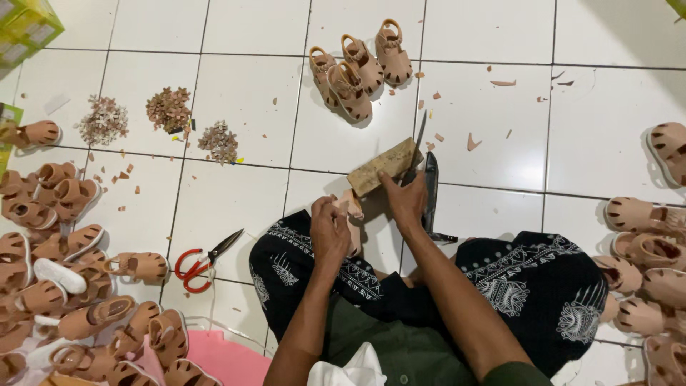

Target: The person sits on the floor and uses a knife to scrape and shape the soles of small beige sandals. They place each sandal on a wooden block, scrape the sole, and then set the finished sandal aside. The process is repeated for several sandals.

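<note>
Person seated on the tiled floor [236, 179]; left hand [330, 232] curled around a tan sandal [351, 207] resting at the near edge of a wooden block [384, 166]; right hand [406, 200] pressed on the block, fingers seemingly closed on a knife [419, 139], blade upright. Judgement: keep the block pinned flat; keep left fingers behind the blade line; trim in small strokes; scraps [473, 141] already lie beyond; red-handled scissors [207, 261] well apart.

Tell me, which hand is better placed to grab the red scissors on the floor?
Probably the left hand. The red scissors lie on its side, while the right hand is busy on the wooden block, farther away.
</note>
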`<state>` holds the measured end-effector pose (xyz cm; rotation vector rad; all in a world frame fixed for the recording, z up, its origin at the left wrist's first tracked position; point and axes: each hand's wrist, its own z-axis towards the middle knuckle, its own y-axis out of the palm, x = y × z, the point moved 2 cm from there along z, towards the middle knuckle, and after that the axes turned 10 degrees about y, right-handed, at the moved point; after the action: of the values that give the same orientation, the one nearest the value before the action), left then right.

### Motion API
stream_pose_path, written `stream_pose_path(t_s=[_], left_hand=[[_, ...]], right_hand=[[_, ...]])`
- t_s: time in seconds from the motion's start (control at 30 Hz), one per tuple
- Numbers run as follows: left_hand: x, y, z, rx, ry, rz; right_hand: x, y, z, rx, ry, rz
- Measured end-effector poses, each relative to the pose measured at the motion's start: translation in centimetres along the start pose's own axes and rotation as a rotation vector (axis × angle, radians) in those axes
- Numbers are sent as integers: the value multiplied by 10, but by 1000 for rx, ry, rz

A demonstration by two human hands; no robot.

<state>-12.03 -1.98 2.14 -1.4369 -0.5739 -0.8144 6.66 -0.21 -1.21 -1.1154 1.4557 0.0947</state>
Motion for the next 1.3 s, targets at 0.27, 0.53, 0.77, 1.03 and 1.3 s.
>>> stream_pose_path(t_s=[0.27, 0.53, 0.77, 1.03, 1.3], left_hand=[[-10, 11, 10, 10, 311, 360], [1, 30, 21, -69, 343, 438], [-10, 28, 18, -117, 210, 583], [1, 47, 35, -143, 87, -204], [20, 80, 60, -154, 211, -163]], right_hand=[[-12, -24, 50, -351, 35, 0], [-5, -30, 57, -366, -108, -84], [-9, -33, 47, -335, -17, -89], [13, -28, 31, -248, -121, 61], [11, -29, 37, -252, -76, 13]])
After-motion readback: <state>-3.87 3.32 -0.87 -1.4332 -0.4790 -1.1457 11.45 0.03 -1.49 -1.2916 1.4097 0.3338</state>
